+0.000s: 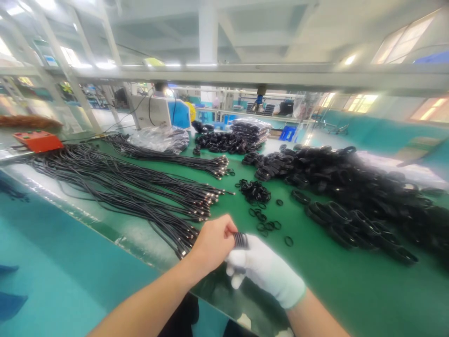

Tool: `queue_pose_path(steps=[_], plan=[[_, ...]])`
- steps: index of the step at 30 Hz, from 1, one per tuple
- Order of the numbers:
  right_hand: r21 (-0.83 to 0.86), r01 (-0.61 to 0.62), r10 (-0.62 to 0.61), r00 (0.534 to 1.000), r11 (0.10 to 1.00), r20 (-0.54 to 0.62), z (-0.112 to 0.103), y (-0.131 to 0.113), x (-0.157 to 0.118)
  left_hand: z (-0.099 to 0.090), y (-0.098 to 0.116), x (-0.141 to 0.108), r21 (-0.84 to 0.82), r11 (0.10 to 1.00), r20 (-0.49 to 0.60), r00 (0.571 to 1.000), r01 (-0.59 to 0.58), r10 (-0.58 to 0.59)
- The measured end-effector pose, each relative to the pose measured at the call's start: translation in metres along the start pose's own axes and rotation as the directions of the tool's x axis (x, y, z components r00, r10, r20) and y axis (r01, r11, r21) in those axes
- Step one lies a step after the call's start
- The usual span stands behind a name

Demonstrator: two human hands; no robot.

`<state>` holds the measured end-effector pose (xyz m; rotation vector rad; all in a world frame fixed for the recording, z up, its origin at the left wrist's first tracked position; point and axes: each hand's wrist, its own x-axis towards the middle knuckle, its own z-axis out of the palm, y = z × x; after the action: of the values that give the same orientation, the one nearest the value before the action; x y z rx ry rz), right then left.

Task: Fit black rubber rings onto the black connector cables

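Observation:
My bare left hand (214, 239) is closed, its fingertips pinching at black rings (240, 240) stacked around a finger of my right hand. My right hand (261, 267) wears a white glove, its fingers curled in near the left fingertips. Whether the left fingers hold one ring apart from the stack is too small to tell. Left of the hands, bundles of black cables (140, 180) lie with their metal connectors pointing right. Beyond the hands sits a small pile of black rings (255, 191), with several loose rings (269, 226) nearer to me.
Large heaps of coiled black cables (336, 182) cover the right side of the green table (266, 267). An orange control box (38, 140) is at the far left. Plastic bags (159, 139) and a white-and-blue machine (161, 111) stand behind. A metal beam crosses above the table.

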<state>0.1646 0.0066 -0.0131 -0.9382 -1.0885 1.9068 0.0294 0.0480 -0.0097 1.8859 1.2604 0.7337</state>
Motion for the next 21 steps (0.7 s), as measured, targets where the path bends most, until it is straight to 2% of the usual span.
queue_pose_path(steps=[3,5,8,10,12,15,17,19,21], plan=[[0.01,0.011,-0.011,0.999,1.0,-0.038,-0.002,-0.001,0.0,0.003,-0.003,0.006,-0.016,1.0,0.003,1.0,0.015,-0.015],[0.06,0.02,-0.016,0.998,0.998,-0.064,-0.009,-0.002,-0.002,-0.003,-0.002,0.014,-0.012,1.0,0.083,0.996,-0.027,0.028],[0.206,0.103,-0.078,0.989,0.973,-0.128,-0.027,-0.008,-0.005,-0.018,-0.001,0.039,0.036,0.993,0.228,0.969,-0.11,0.099],[0.283,0.166,-0.107,0.971,0.945,-0.212,-0.039,-0.013,-0.007,-0.019,-0.001,0.061,0.104,0.984,0.218,0.969,-0.145,0.12],[0.294,0.194,-0.11,0.954,0.936,-0.279,-0.047,-0.017,-0.007,-0.008,-0.003,0.085,0.165,0.972,0.178,0.975,-0.167,0.137],[0.227,0.214,-0.137,0.94,0.95,-0.313,-0.049,-0.017,-0.004,0.021,-0.009,0.11,0.186,0.964,0.214,0.966,-0.188,0.147],[0.188,0.228,-0.161,0.935,0.955,-0.318,-0.047,-0.016,-0.003,0.036,-0.014,0.117,0.161,0.969,0.246,0.958,-0.19,0.147],[0.192,0.236,-0.166,0.931,0.953,-0.324,-0.046,-0.016,-0.003,0.04,-0.017,0.118,0.109,0.979,0.264,0.954,-0.173,0.14],[0.203,0.253,-0.161,0.909,0.946,-0.383,-0.047,-0.017,-0.003,0.032,-0.017,0.112,0.031,0.991,0.275,0.954,-0.133,0.12]])
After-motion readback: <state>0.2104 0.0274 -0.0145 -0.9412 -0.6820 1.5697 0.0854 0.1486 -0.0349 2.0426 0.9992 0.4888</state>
